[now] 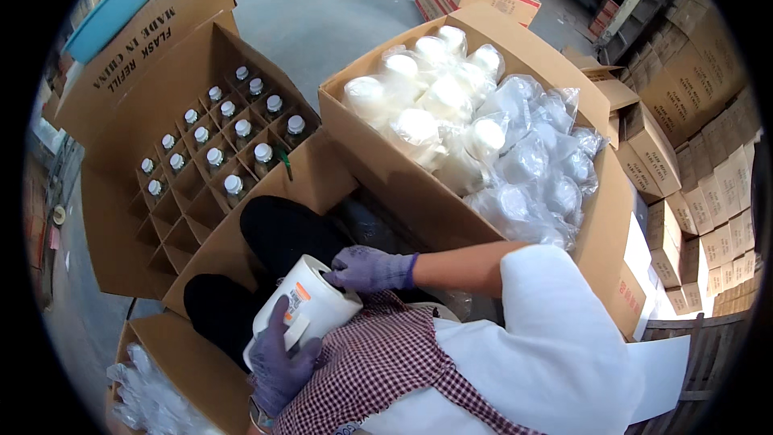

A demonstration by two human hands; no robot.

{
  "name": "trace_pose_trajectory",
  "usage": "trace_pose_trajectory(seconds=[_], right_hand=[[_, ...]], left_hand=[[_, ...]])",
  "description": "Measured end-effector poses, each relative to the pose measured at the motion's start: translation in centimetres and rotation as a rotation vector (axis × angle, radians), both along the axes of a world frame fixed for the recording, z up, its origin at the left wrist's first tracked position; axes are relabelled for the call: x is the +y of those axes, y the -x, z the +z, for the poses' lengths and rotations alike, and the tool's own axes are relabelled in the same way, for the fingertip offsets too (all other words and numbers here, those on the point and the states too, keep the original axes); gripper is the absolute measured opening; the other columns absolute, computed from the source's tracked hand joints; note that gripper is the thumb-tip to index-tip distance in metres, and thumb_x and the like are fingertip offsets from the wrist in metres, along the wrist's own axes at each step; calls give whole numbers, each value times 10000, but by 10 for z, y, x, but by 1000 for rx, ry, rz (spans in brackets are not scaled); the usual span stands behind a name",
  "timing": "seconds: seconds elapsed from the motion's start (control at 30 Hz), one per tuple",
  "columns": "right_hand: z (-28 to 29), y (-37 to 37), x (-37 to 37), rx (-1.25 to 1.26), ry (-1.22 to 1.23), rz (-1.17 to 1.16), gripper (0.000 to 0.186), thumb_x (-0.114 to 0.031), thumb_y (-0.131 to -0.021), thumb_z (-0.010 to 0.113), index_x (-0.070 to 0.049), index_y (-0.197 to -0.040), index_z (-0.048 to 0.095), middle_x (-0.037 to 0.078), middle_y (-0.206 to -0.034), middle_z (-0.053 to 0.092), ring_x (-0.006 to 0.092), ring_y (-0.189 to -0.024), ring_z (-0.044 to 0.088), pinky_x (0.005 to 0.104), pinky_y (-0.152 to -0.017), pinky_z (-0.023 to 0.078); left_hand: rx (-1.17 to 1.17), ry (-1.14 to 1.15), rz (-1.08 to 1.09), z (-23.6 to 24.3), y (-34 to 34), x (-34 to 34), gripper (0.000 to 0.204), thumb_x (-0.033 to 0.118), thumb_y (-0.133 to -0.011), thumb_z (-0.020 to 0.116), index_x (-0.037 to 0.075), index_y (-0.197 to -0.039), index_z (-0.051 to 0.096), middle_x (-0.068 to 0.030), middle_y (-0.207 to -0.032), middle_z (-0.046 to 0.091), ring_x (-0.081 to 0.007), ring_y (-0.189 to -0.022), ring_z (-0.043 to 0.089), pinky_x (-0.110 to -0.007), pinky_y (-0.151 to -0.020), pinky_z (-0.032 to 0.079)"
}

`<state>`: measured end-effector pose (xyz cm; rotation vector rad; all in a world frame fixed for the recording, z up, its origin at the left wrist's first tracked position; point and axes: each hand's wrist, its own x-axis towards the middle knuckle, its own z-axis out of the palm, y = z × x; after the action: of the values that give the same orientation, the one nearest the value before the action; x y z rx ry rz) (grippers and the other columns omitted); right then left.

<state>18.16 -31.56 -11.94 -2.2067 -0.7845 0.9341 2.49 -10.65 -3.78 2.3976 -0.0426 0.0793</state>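
Note:
In my lap lies a white thermos jug body (310,310), tilted, with an orange label on its side and its open end toward the upper right. My left hand (283,358), in a grey-purple glove, is closed around its lower part next to the handle, one finger stretched along the side. At the open end my right hand (366,268), gloved the same way, has its fingers curled at the rim and partly inside. The fingertips are hidden, so what they grip there cannot be made out.
A divided carton (121,193) holding several white-capped flask refills stands at the left. Right of it, a large carton (475,229) is filled with plastic-bagged white and clear pieces. A smaller carton (205,366) with clear bags sits at lower left. Stacked boxes (696,185) line the right.

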Motion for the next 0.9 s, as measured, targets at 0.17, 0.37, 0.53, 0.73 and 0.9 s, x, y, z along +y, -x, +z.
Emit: trace_pose_trajectory(seconds=[0.17,0.37,0.53,0.73,0.9], right_hand=[[99,-14,-49,-608,-240,-282,239,-274,-880,648,-67,-995,674,152,-976,655,319,-927,661,390,-819,541],[83,-138,-179,-919,728,-564,407,-208,-803,627,-33,-1170,639,196,-1130,663,336,-1056,658,422,-891,535],[155,-183,-183,-483,194,-397,256,-317,-791,714,-66,-843,722,107,-753,683,185,-638,638,348,-640,524],[269,-175,-46,298,-1140,-270,284,-284,-1025,534,-30,-993,656,83,-815,673,173,-599,627,273,-583,522],[268,-181,130,975,-1443,264,350,-321,-1051,445,-10,-1096,599,157,-991,702,271,-883,709,373,-756,613]], left_hand=[[-497,-292,138,27,-34,45,212,213,-688,787,93,-680,612,-79,-636,551,-285,-602,554,-416,-615,441],[-382,-526,-537,14,-73,60,242,290,-673,787,108,-627,635,-31,-611,550,-235,-790,581,-539,-1095,383],[-303,-525,-487,-12,-71,65,243,345,-713,776,122,-707,681,-58,-745,636,-248,-918,619,-553,-1119,351],[-395,-391,-209,1,-79,62,532,378,-680,817,98,-1110,673,-108,-1068,637,-312,-1140,566,-565,-1088,351],[-630,40,-20,-6,-92,33,1284,565,-521,914,2,-1489,286,-246,-1428,386,-422,-1293,423,-536,-1110,331]])
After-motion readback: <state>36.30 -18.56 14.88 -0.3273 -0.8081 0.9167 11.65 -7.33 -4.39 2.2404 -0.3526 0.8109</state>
